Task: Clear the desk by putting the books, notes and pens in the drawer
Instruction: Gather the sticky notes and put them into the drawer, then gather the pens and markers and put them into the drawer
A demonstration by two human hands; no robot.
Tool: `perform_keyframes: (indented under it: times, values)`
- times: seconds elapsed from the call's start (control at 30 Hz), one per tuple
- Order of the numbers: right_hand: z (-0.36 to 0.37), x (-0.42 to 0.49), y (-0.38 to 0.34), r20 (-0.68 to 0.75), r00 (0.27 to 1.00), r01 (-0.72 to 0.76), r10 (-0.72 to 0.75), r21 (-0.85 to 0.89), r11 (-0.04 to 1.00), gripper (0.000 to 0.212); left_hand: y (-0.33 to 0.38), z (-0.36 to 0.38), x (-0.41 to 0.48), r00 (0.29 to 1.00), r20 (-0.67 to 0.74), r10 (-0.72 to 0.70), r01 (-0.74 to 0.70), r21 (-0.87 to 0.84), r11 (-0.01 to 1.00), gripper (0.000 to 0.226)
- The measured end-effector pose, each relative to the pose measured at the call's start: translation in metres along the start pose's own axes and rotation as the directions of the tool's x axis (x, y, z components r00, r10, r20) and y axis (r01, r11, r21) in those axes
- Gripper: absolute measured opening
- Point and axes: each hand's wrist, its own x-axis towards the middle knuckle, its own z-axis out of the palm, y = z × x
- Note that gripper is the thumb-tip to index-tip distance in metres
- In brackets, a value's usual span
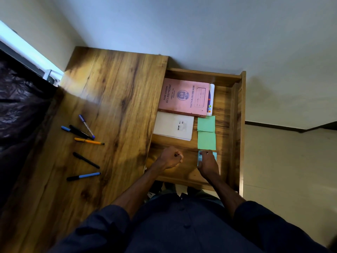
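Laying the blue note [214, 156] into the drawer [235, 134], the right grip [207, 162] grasps it, left grip [171, 157] clenched empty beside it; the pens [83, 133], well to their left, likely come next.

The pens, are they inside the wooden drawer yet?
No, the six slim black, blue and orange pens all lie on the brown wooden desk top, left of the open wooden drawer.
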Motion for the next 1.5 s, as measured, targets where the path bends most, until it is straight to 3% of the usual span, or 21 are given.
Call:
perform_keyframes:
  times: [0.1,0.33,0.5,0.7,0.87,1.03,1.13,1.33,1.5]
  values:
    - [-0.007,0.011,-0.034,-0.115,0.99,0.093,-0.081,0.106,0.99,0.021,-0.004,-0.014,-0.006,0.997,-0.075,0.018,-0.021,-0.042,0.999,0.016]
    - [-0.02,0.032,-0.139,-0.219,0.911,0.393,-0.348,0.214,0.894,0.01,-0.039,-0.075,-0.036,0.945,-0.322,-0.059,-0.027,-0.257,0.966,0.013]
    - [0.004,0.024,-0.201,-0.172,0.854,0.52,-0.491,0.233,0.822,0.005,-0.088,-0.104,-0.063,0.859,-0.483,-0.17,-0.038,-0.392,0.919,0.021]
    - [0.046,0.01,-0.256,-0.018,0.775,0.623,-0.632,0.192,0.759,0.016,-0.157,-0.125,-0.111,0.68,-0.633,-0.371,0.041,-0.473,0.88,0.016]
    - [0.081,-0.001,-0.295,0.145,0.725,0.662,-0.674,0.127,0.739,0.01,-0.214,-0.122,-0.145,0.534,-0.65,-0.541,0.076,-0.6,0.796,0.022]
    - [0.107,-0.006,-0.325,0.277,0.684,0.682,-0.675,0.088,0.726,0.009,-0.244,-0.116,-0.177,0.352,-0.684,-0.639,0.089,-0.655,0.75,0.008]
    - [0.117,-0.007,-0.34,0.307,0.666,0.696,-0.68,0.071,0.714,0.014,-0.262,-0.105,-0.183,0.276,-0.62,-0.735,0.012,-0.762,0.647,0.019]
    - [0.128,-0.01,-0.382,0.33,0.654,0.713,-0.68,0.032,0.701,0.009,-0.266,-0.093,-0.184,0.274,-0.478,-0.835,0.016,-0.865,0.501,0.028]
    - [0.135,-0.01,-0.41,0.35,0.658,0.715,-0.667,-0.015,0.698,0.015,-0.259,-0.097,-0.182,0.286,-0.443,-0.849,0.123,-0.862,0.491,0.019]
